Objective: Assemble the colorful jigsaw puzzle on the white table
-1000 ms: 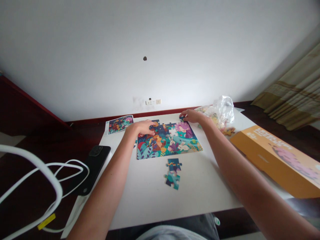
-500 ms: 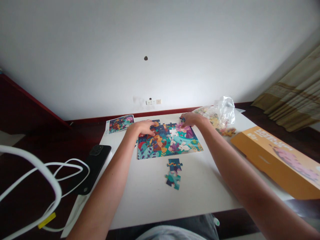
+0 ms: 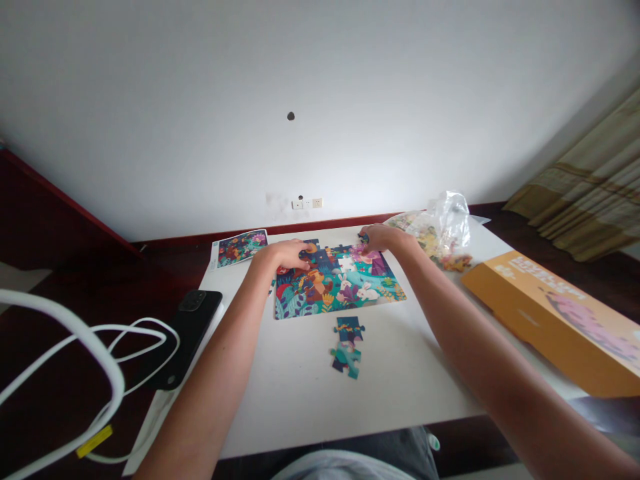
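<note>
Beneath both hands lies a jigsaw puzzle (image 3: 340, 287) of rabbits and flowers, nearly assembled on a white tabletop (image 3: 300, 407). The hands stand well apart, one at each end of its ragged top edge. The left hand (image 3: 283, 255) rests its fingertips on dark blue pieces there, and the right hand (image 3: 385, 237) curls over a small dark piece (image 3: 364, 237) at the far corner, though whether it grips or only presses cannot be told. The step in hand looks like seating pieces along that edge, and the white gap just below the hands calls for a matching piece. Nearer the person than the hands sit loose joined pieces (image 3: 347, 347). Left of the left hand lie a printed picture sheet (image 3: 241, 248) and a black smartphone (image 3: 185, 333); right of the right hand, a clear plastic bag (image 3: 451, 220) and an orange cardboard box (image 3: 550, 317).
</note>
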### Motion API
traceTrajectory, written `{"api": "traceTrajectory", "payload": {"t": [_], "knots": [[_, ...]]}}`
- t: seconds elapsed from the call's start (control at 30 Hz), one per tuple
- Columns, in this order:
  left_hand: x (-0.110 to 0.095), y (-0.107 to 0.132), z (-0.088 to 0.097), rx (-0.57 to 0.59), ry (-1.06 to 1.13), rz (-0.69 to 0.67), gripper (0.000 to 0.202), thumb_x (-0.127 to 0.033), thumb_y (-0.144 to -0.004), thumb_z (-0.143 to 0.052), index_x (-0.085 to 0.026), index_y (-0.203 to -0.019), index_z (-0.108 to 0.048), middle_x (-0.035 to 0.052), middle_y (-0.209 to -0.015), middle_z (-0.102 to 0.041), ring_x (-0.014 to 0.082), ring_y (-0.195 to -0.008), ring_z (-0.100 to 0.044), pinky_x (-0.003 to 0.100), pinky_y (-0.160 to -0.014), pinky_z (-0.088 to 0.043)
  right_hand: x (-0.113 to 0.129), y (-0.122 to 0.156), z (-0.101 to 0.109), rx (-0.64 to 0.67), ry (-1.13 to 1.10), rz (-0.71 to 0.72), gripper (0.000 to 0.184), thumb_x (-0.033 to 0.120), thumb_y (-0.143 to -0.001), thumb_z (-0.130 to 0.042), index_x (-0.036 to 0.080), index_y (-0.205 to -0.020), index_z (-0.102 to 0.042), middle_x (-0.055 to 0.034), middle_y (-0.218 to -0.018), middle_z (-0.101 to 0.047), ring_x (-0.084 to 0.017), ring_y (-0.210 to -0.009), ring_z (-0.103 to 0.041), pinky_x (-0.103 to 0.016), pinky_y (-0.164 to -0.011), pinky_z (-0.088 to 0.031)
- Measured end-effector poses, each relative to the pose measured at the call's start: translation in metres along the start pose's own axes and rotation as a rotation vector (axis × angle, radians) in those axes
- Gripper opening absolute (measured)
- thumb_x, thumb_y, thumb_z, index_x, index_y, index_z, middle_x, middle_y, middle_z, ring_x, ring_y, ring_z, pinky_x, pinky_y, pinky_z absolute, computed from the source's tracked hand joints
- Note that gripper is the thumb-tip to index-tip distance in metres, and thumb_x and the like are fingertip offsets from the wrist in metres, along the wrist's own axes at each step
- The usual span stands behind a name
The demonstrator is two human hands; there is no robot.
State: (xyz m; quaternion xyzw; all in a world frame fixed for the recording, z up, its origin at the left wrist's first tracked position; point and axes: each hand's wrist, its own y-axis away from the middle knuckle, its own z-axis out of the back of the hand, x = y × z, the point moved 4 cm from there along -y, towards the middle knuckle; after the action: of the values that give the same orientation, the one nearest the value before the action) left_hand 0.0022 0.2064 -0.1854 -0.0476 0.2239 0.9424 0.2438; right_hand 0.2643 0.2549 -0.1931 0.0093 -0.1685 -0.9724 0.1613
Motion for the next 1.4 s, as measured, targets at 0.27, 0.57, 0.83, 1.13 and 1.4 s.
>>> {"api": "traceTrajectory", "payload": {"t": [0.27,0.57,0.83,1.13,1.4], "knots": [[0.035,0.026,0.03,-0.274,0.169,0.07,0.05,-0.043,-0.092,-0.061,-0.029,-0.14,-0.064,0.004,-0.145,-0.064,0.0274,-0.128,-0.064,0.034,-0.106,-0.048,0.029,0.014,0.022,-0.368,-0.102,0.106,0.048,0.027,-0.091,-0.068,0.012,-0.137,-0.064,-0.0174,-0.133,-0.069,-0.03,-0.123,-0.064,-0.041,-0.106,-0.048],[0.059,0.075,0.07,-0.654,0.258,0.16,0.036,-0.036,-0.09,-0.062,-0.029,-0.124,-0.074,0.0019,-0.12,-0.077,0.0237,-0.103,-0.073,0.032,-0.094,-0.054,0.151,0.04,-0.007,-0.498,-0.243,0.492,0.036,0.026,-0.095,-0.066,0.016,-0.13,-0.068,-0.0137,-0.114,-0.075,-0.029,-0.111,-0.065,-0.04,-0.094,-0.051],[0.05,0.093,0.083,-0.73,0.305,0.098,0.036,-0.041,-0.09,-0.065,-0.029,-0.122,-0.075,0.003,-0.116,-0.078,0.0244,-0.101,-0.074,0.033,-0.092,-0.056,0.217,0.077,-0.027,-0.468,-0.248,0.781,0.046,0.036,-0.1,-0.063,0.017,-0.141,-0.058,-0.0139,-0.126,-0.07,-0.028,-0.113,-0.058,-0.043,-0.101,-0.047],[0.04,0.107,0.093,-0.739,0.315,0.055,0.036,-0.042,-0.091,-0.065,-0.029,-0.123,-0.075,0.0025,-0.118,-0.077,0.0246,-0.104,-0.072,0.033,-0.094,-0.056,0.261,0.056,-0.041,-0.456,0.035,0.6,0.047,0.041,-0.098,-0.065,0.017,-0.138,-0.058,-0.0152,-0.114,-0.073,-0.034,-0.117,-0.058,-0.044,-0.094,-0.049],[0.044,0.103,0.091,-0.716,0.327,0.017,0.035,-0.042,-0.091,-0.065,-0.03,-0.123,-0.074,0.0026,-0.118,-0.077,0.0237,-0.104,-0.072,0.033,-0.094,-0.056,0.282,0.057,-0.028,-0.29,-0.069,0.641,0.05,0.014,-0.09,-0.066,0.025,-0.139,-0.062,-0.0112,-0.121,-0.069,-0.026,-0.104,-0.069,-0.033,-0.086,-0.052]]}}
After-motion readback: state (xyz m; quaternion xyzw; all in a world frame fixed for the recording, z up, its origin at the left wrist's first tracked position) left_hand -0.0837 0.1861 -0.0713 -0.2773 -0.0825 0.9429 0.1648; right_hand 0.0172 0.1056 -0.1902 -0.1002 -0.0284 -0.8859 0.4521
